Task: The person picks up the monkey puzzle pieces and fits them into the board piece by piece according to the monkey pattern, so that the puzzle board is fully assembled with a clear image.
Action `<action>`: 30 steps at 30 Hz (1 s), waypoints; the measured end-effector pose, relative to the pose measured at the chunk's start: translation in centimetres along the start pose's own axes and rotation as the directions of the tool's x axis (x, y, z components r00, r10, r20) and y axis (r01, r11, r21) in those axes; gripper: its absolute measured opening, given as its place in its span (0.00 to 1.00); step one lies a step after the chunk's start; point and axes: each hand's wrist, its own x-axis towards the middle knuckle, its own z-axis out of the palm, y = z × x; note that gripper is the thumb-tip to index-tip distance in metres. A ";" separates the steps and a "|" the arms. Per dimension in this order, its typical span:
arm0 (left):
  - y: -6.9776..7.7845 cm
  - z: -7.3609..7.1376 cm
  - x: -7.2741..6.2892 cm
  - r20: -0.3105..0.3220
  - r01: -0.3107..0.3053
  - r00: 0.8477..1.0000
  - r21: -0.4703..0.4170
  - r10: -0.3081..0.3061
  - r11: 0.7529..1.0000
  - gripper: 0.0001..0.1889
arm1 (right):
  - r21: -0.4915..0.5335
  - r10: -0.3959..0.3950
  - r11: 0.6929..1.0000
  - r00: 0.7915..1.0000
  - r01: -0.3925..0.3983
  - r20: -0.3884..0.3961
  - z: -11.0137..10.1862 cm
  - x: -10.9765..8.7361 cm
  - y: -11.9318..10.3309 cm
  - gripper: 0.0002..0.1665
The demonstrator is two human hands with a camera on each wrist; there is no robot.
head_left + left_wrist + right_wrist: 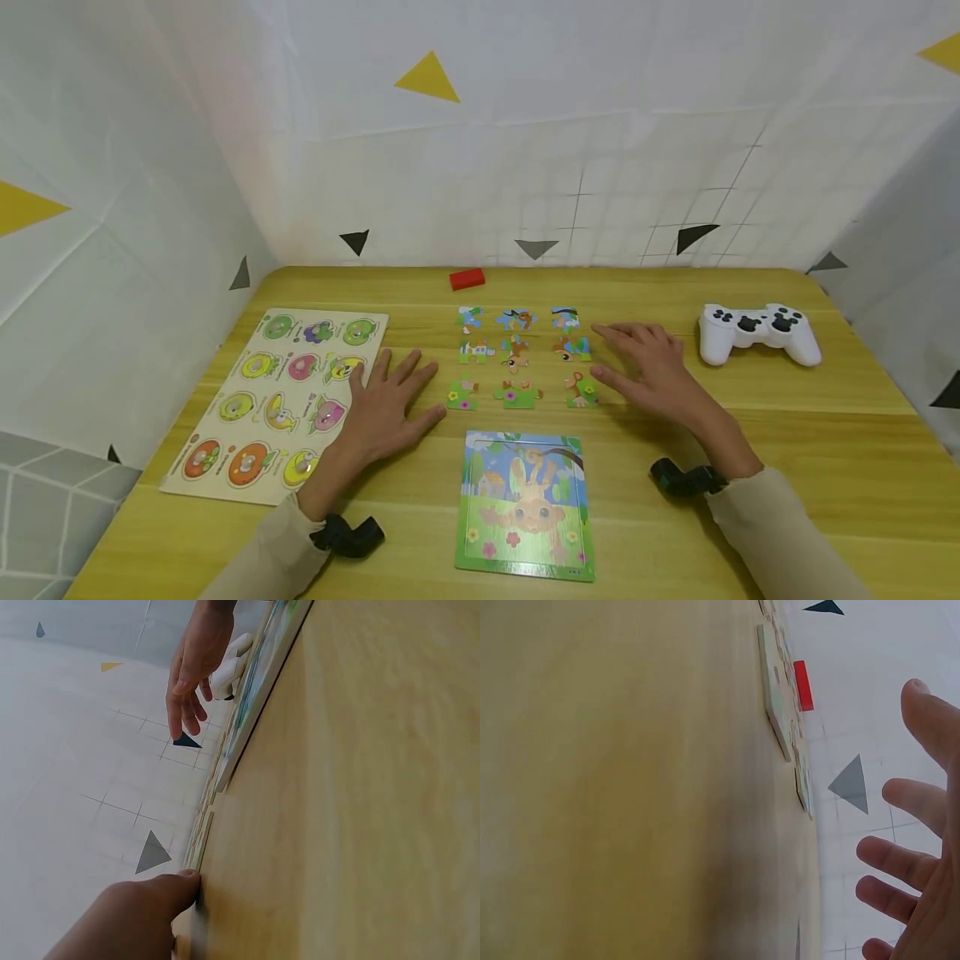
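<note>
Several jigsaw pieces (515,357) with bits of a cartoon animal picture lie apart in rows on the wooden table. Spread flat, my left hand (386,412) rests between these pieces and a fruit puzzle board (247,362). Its thumb (176,889) touches the table close to the bottom-left piece. My right hand (648,371) hovers at the right side of the pieces, holding nothing. In the right wrist view its fingers (900,859) are parted and raised off the table. Nearer to me lies a square puzzle tray (525,504) printed with the animal picture.
A white game controller (759,332) lies at the right. Behind the pieces, near the table's far edge, is a small red block (467,279). Pale cloth (480,183) with triangles hangs behind the table (810,450). Each wrist wears a black camera mount (348,536).
</note>
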 end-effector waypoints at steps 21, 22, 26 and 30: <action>-0.4 0.2 -0.2 -0.039 -0.007 0.999 -0.043 0.006 0.999 0.33 | 0.092 -0.107 0.991 0.991 0.099 0.085 1.1 6.9 -1.2 0.32; -0.4 0.2 -0.2 -0.040 -0.008 0.999 -0.042 0.006 0.999 0.33 | 0.095 -0.109 0.990 0.989 0.100 0.097 1.2 7.3 -1.3 0.32; -0.3 0.3 -0.2 -0.046 -0.010 0.999 -0.045 0.008 0.999 0.33 | 0.113 -0.109 0.989 0.984 0.094 0.141 1.8 8.9 -1.9 0.33; -0.2 0.3 -0.2 -0.046 -0.012 0.999 -0.051 0.010 0.999 0.33 | 0.105 -0.106 0.991 0.979 0.089 0.174 2.4 10.3 -2.5 0.32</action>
